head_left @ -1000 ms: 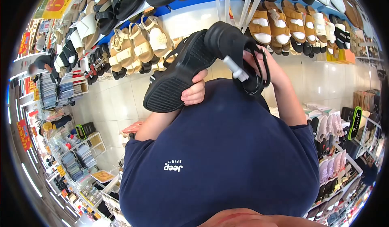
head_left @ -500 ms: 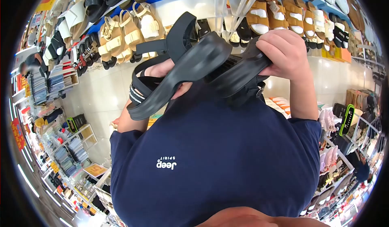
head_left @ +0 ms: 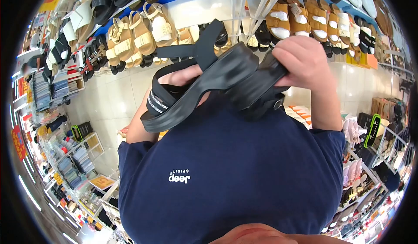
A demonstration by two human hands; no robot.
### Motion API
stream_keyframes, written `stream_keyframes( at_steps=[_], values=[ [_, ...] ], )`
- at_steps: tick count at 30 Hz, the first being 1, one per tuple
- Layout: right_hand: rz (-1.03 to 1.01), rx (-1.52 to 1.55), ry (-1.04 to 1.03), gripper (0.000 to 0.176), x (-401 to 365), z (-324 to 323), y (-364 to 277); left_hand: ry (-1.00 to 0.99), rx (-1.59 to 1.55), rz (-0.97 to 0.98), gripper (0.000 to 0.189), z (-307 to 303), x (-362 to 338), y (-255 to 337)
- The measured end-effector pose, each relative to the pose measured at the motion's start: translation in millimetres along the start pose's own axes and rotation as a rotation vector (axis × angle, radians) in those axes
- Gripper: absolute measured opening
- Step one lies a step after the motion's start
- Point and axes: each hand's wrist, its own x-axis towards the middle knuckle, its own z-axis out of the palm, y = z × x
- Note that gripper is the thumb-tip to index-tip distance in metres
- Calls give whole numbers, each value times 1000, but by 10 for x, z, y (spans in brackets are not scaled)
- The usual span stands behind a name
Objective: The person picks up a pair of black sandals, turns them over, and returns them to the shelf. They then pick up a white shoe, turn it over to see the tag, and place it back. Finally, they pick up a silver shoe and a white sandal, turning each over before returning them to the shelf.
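In the head view, my left hand is closed around a black strappy sandal, its fingers partly hidden behind the sole and straps. The sandal is tilted, its smooth dark side facing up, with a wide strap sticking out at the top and a pale beaded band near its lower end. My right hand grips one end of a second black sandal, thumb underneath and fingers over it. Both sandals meet in front of my chest, the left one overlapping the right. A small round buckle hangs below the right one.
Beige sandals and brown two-strap sandals line the display ahead. White rods hang in the upper middle. Shelves with packaged goods stand at left, pink shoes at right. Pale floor tiles show between.
The left sandal has shifted slightly right and down, its upper strap tipping rightward. The right sandal has turned a little and is more covered by the left. Both hands keep their grip.
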Motion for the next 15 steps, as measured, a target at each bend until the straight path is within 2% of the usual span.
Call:
stream_keyframes(
  at_steps=[1,2,4,5,7,8,9,11,13,15],
  values=[
    [-1,38,-38,51,-14,32,-28,-20,-187,-132,37,-68,59,-96],
    [-5,76,-73,53,-24,68,-47,7,-126,-126,39,-59,33,-133],
    [2,75,-14,53,-13,109,-49,64,-2,-118,47,-25,-11,-176],
    [9,69,-2,52,-4,91,-20,108,157,-40,47,-7,-54,-275],
    [35,36,26,49,-38,92,33,92,-388,-275,47,-46,14,-202],
    [55,33,27,48,-66,82,58,132,-641,-397,47,-66,48,-167],
    [71,28,29,48,-86,66,89,253,-864,-477,46,-30,41,-133],
    [88,17,25,49,-62,48,97,172,-938,-453,44,-73,56,-145],
    [87,76,3,49,-30,81,47,-205,-618,-259,42,-191,97,-209],
    [53,127,-37,51,-1,151,-33,-64,-622,-295,41,-77,81,-202]
  ],
)
